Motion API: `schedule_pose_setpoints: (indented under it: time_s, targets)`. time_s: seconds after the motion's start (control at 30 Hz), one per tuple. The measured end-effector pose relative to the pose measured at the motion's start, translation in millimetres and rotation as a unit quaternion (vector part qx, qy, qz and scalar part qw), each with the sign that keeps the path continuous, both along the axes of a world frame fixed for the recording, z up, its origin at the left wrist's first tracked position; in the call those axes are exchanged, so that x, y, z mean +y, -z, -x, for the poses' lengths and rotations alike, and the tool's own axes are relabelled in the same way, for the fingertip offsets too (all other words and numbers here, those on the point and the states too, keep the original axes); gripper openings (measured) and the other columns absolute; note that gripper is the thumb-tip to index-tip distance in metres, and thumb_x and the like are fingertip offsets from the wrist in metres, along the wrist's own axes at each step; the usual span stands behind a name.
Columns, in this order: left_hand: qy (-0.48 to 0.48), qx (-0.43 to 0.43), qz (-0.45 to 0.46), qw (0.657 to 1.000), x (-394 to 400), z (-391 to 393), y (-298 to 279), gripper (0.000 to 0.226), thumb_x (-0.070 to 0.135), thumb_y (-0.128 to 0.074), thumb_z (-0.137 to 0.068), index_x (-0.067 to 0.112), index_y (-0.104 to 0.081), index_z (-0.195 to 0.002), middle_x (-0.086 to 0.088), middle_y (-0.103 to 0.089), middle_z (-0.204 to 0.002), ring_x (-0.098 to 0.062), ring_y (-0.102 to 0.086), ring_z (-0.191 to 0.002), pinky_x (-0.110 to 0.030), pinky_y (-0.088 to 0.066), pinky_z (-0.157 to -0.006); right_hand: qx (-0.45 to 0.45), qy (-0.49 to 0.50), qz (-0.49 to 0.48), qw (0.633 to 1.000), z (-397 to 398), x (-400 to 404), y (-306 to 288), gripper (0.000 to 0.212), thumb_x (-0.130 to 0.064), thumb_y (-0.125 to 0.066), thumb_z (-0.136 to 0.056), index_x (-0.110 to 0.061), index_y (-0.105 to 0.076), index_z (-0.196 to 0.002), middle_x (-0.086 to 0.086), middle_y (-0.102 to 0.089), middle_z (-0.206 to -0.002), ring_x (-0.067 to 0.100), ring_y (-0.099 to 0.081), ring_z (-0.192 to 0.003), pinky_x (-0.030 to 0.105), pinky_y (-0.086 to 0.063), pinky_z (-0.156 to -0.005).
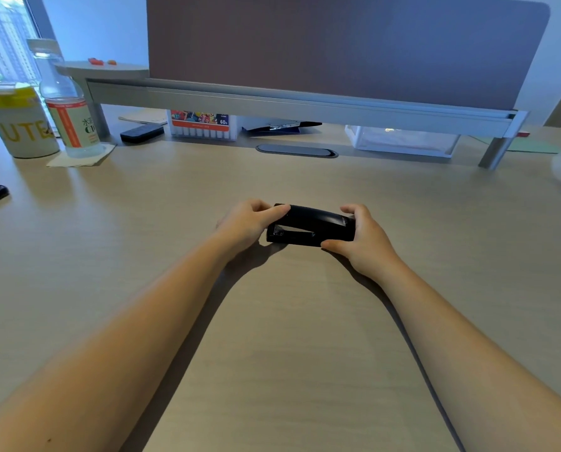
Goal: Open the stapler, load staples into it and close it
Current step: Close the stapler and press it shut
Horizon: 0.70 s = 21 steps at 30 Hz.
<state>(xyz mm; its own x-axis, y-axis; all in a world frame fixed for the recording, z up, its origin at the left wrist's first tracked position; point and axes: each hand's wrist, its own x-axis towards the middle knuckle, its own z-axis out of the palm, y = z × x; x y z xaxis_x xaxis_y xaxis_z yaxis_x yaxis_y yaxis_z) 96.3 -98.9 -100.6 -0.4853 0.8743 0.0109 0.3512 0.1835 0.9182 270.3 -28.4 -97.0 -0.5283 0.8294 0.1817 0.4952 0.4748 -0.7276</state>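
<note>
Wooden desk [109,243], closed stapler [311,227] between left hand [245,225] and right hand [365,243], both gripping its ends.

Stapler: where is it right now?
In the head view, the black stapler lies closed at the desk centre, held between the left hand and right hand.

Desk [305,337] bare around stapler [311,226]; bottle [65,102], cup [20,122] far left.

Office: wood-grain desk [305,321], divider panel [338,44], marker set [201,123], cable grommet [297,150].
</note>
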Motion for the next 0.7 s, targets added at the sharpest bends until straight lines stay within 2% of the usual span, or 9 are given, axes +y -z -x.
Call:
schedule_pose_setpoints:
  time_s: [0.07,0.23,0.3,0.37,0.43,0.5,0.7]
  targets:
    - [0.002,0.02,0.004,1.0,0,2,2,0.022,0.052,-0.058,-0.068,0.03,-0.055,-0.071,-0.001,-0.064,-0.089,-0.027,-0.059,-0.099,-0.05,-0.045,-0.096,-0.001,0.003,0.001,1.0,0,0,0,0.067,-0.017,-0.068,-0.075,-0.012,-0.03,-0.13,0.012,-0.046,-0.134,0.028,-0.045,-0.119,0.035,-0.039,-0.096]
    - [0.027,0.064,0.024,0.997,-4,-2,0,0.032,0.063,-0.042,-0.074,0.032,-0.052,-0.075,-0.001,-0.062,-0.094,-0.029,-0.054,-0.104,-0.051,-0.039,-0.101,-0.007,0.004,0.009,1.0,-4,-4,-2,0.068,-0.014,-0.067,-0.075,-0.012,-0.028,-0.131,0.013,-0.045,-0.135,0.028,-0.044,-0.121,0.035,-0.037,-0.097]
    - [0.05,0.075,0.034,0.995,-6,-1,-1,0.037,0.059,-0.048,-0.073,0.027,-0.052,-0.092,-0.003,-0.06,-0.105,-0.027,-0.053,-0.108,-0.05,-0.039,-0.101,-0.006,0.011,0.015,1.0,-6,-5,-3,0.067,-0.012,-0.066,-0.076,-0.01,-0.029,-0.131,0.013,-0.046,-0.134,0.028,-0.044,-0.121,0.033,-0.037,-0.096]
    - [0.079,0.111,0.056,0.989,-8,1,0,0.05,0.047,-0.062,-0.071,0.018,-0.05,-0.11,-0.006,-0.058,-0.113,-0.024,-0.053,-0.107,-0.047,-0.042,-0.099,0.003,0.021,0.022,1.0,-9,-5,-3,0.064,-0.01,-0.066,-0.075,-0.009,-0.031,-0.129,0.013,-0.049,-0.131,0.026,-0.046,-0.118,0.029,-0.035,-0.09]
    - [0.078,0.199,0.075,0.974,-7,1,0,0.048,0.037,-0.067,-0.07,0.015,-0.052,-0.11,-0.008,-0.059,-0.114,-0.023,-0.053,-0.102,-0.047,-0.045,-0.095,0.004,0.024,0.025,0.999,-9,-5,-4,0.058,-0.009,-0.066,-0.075,-0.008,-0.036,-0.125,0.013,-0.052,-0.127,0.022,-0.049,-0.108,0.027,-0.035,-0.086]
    - [0.058,0.262,0.081,0.96,-4,2,1,0.043,0.037,-0.065,-0.072,0.016,-0.056,-0.109,-0.009,-0.058,-0.115,-0.025,-0.051,-0.105,-0.047,-0.044,-0.094,-0.001,0.022,0.024,0.999,-9,-3,-4,0.051,-0.01,-0.066,-0.076,-0.008,-0.04,-0.12,0.012,-0.053,-0.124,0.018,-0.046,-0.099,0.028,-0.037,-0.085]
    - [0.047,0.298,0.098,0.948,30,18,0,0.044,0.039,-0.061,-0.075,0.017,-0.055,-0.112,-0.01,-0.056,-0.117,-0.028,-0.048,-0.109,-0.047,-0.043,-0.094,-0.011,0.038,0.012,0.999,8,30,-2,0.045,-0.015,-0.067,-0.075,-0.011,-0.046,-0.114,0.011,-0.057,-0.119,0.023,-0.051,-0.105,0.037,-0.042,-0.091]
